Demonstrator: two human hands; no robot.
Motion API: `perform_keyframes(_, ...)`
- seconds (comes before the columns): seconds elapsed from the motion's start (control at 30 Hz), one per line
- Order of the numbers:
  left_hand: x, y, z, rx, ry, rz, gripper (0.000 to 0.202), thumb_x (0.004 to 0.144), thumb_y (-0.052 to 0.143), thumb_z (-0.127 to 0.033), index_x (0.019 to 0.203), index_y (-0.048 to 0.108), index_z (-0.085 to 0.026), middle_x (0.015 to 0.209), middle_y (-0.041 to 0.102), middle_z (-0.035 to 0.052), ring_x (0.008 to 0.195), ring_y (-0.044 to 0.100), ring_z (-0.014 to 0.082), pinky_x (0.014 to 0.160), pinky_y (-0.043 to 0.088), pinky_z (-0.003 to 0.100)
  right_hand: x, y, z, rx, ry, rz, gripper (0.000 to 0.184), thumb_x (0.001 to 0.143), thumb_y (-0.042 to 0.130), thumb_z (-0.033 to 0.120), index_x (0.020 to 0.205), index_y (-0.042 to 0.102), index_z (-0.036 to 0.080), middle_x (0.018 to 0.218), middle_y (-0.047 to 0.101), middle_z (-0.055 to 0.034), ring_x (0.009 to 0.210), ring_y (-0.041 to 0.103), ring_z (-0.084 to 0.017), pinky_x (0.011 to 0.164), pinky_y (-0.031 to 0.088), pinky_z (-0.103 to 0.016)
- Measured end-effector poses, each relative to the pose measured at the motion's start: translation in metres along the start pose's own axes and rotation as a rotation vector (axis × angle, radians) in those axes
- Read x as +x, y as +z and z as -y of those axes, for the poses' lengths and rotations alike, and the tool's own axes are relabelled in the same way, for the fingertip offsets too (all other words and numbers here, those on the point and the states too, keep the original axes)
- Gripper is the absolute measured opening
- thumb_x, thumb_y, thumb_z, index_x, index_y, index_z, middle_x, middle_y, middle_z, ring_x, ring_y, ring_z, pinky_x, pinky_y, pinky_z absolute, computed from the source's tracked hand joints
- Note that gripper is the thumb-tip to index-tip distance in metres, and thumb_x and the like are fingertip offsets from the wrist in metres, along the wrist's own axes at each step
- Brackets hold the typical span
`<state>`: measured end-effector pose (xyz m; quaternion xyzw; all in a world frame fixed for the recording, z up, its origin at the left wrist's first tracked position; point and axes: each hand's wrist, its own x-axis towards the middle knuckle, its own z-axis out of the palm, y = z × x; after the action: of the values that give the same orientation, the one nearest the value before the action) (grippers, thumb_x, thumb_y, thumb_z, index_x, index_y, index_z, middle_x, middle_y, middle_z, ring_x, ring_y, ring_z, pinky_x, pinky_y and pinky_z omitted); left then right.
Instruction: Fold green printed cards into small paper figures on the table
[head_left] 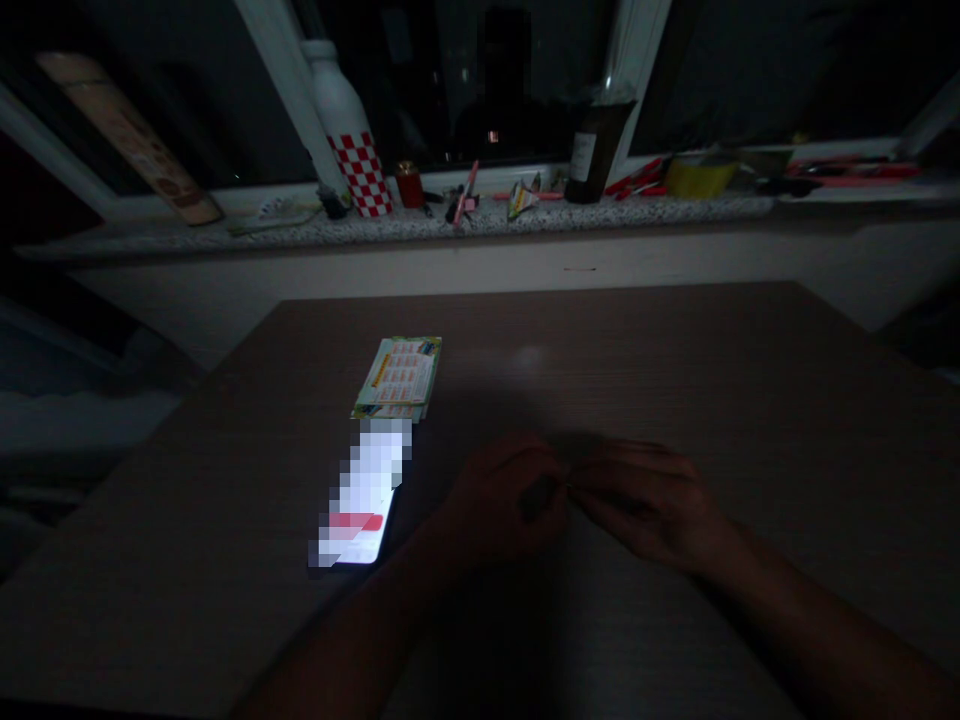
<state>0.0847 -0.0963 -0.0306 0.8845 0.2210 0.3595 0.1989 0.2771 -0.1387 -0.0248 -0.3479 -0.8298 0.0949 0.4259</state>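
My left hand (pixel 517 495) is curled above the table, its thumb and fingertips closed together. Fingertip to fingertip with it, my right hand (pixel 652 495) has its fingers pressed into a pinch. A tiny pale spot shows where the two hands meet, but it is too dark to make out what they hold. To the left of my left hand lies a phone (pixel 375 530) with a lit, pixelated screen. Just beyond the phone is a small stack of printed cards (pixel 401 372) with green and yellow edges.
Brown wooden table (pixel 750 380) under the hands. Behind it, a speckled windowsill (pixel 450 228) holds a white bottle with red checks (pixel 360 170), a tall tan tube (pixel 131 135), a red jar (pixel 409 187), a dark container (pixel 589 155) and small clutter. The room is dim.
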Motion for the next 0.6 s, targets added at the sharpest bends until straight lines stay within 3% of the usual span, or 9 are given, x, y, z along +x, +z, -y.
perform_keyframes(0.17,0.0023,0.0024,-0.0006,0.045,0.038,0.018,0.004,0.078,0.052,-0.016,0.081,0.056,-0.017,0.078,0.059,0.0029,0.073,0.055,0.0132,0.064,0.046,0.024,0.0001,-0.0008,-0.0001,0.017,-0.026,0.014,0.009,0.079,0.059,0.009,0.083,0.064,0.016,0.073,0.068,-0.0048,0.065,0.063,-0.015,0.059,0.051,-0.028)
perform_keyframes(0.6,0.0032,-0.0003,-0.0032,0.010,-0.012,0.041,0.007,0.076,0.054,-0.017,0.083,0.054,-0.017,0.082,0.060,0.0039,0.078,0.056,0.0149,0.070,0.047,0.027,0.0027,-0.0011,0.0009,0.039,-0.029,-0.034,0.011,0.075,0.061,0.007,0.082,0.063,0.015,0.070,0.067,-0.0055,0.062,0.062,-0.017,0.058,0.050,-0.030)
